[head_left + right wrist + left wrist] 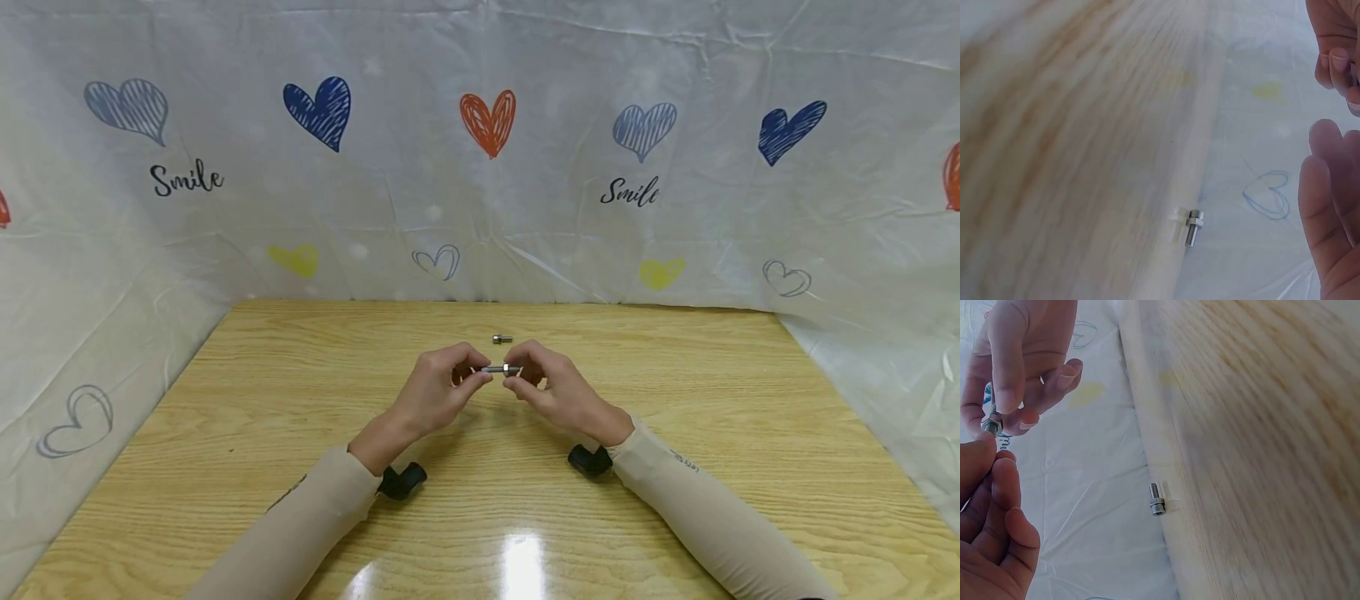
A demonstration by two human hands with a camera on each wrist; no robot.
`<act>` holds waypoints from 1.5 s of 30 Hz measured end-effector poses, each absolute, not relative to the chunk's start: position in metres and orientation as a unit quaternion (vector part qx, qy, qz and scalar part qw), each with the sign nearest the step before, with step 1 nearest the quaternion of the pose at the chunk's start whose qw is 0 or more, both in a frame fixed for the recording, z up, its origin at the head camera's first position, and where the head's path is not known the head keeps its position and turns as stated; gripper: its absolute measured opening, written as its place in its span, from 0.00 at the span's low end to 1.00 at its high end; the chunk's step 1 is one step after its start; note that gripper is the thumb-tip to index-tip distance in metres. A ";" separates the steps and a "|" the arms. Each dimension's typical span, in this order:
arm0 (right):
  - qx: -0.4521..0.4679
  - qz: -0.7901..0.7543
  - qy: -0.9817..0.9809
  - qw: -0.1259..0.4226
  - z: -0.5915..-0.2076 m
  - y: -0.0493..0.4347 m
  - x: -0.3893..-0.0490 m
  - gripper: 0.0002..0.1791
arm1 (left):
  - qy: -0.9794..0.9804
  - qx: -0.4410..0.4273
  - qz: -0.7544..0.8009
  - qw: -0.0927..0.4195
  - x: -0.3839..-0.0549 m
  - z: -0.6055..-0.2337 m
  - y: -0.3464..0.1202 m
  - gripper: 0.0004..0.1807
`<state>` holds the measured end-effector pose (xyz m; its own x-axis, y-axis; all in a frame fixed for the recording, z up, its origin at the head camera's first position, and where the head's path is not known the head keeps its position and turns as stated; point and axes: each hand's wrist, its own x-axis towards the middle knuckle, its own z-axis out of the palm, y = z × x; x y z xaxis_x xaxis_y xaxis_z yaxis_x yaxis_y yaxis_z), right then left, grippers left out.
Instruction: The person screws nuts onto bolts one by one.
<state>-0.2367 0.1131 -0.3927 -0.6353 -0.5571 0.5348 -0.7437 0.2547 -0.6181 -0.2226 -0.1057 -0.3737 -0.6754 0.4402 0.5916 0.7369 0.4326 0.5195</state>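
Note:
Over the middle of the table, my two hands meet at a slim metal bolt point(492, 369) held roughly level. My left hand point(442, 387) pinches its left end between thumb and fingertips. A hex nut point(506, 369) sits around the bolt, and the thumb and fingers of my right hand point(558, 387) pinch at it. The left wrist view shows thread beside the nut point(991, 424); fingers hide the bolt's ends. In the right wrist view the right hand point(1335, 206) is partly cut off and the bolt cannot be made out.
Behind my hands a second, short bolt point(502, 339) lies on the wooden table point(300, 358), a nut-like ring point(1157, 502) near its head. A white cloth point(480, 217) with printed hearts hangs behind the table's far edge. Black wrist devices point(402, 481) sit under both forearms.

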 end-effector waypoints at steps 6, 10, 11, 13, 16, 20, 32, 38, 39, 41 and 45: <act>0.418 0.448 -0.784 0.104 -0.392 0.113 -0.237 0.07 | -0.825 -0.358 -0.395 0.187 -0.222 -0.374 -0.105 0.05; 0.419 0.441 -0.787 0.100 -0.393 0.113 -0.238 0.05 | -0.825 -0.360 -0.394 0.187 -0.222 -0.374 -0.105 0.05; 0.421 0.437 -0.788 0.102 -0.393 0.113 -0.238 0.05 | -0.825 -0.361 -0.394 0.187 -0.222 -0.374 -0.105 0.05; 0.421 0.430 -0.791 0.106 -0.393 0.114 -0.239 0.05 | -0.824 -0.362 -0.393 0.186 -0.222 -0.374 -0.104 0.05; 0.417 0.428 -0.795 0.109 -0.393 0.114 -0.239 0.06 | -0.824 -0.363 -0.394 0.186 -0.222 -0.373 -0.104 0.04; 0.407 0.435 -0.797 0.101 -0.393 0.114 -0.238 0.05 | -0.824 -0.362 -0.395 0.185 -0.222 -0.373 -0.104 0.04; 0.416 0.451 -0.783 0.098 -0.392 0.112 -0.236 0.08 | -0.827 -0.358 -0.395 0.179 -0.222 -0.373 -0.105 0.04; 0.413 0.438 -0.792 0.098 -0.394 0.113 -0.238 0.05 | -0.825 -0.360 -0.396 0.182 -0.221 -0.373 -0.104 0.04; 0.413 0.434 -0.794 0.101 -0.394 0.113 -0.238 0.05 | -0.825 -0.360 -0.396 0.182 -0.221 -0.373 -0.104 0.04; 0.414 0.427 -0.797 0.106 -0.393 0.113 -0.238 0.06 | -0.825 -0.361 -0.395 0.183 -0.221 -0.373 -0.104 0.04; 0.412 0.422 -0.800 0.106 -0.393 0.114 -0.238 0.07 | -0.825 -0.362 -0.393 0.184 -0.221 -0.372 -0.104 0.04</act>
<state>-0.2377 0.1137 -0.3931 -0.6372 -0.5703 0.5184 -0.7500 0.3040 -0.5875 -0.2213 -0.1044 -0.3723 -0.6704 0.4531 0.5876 0.7418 0.4287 0.5157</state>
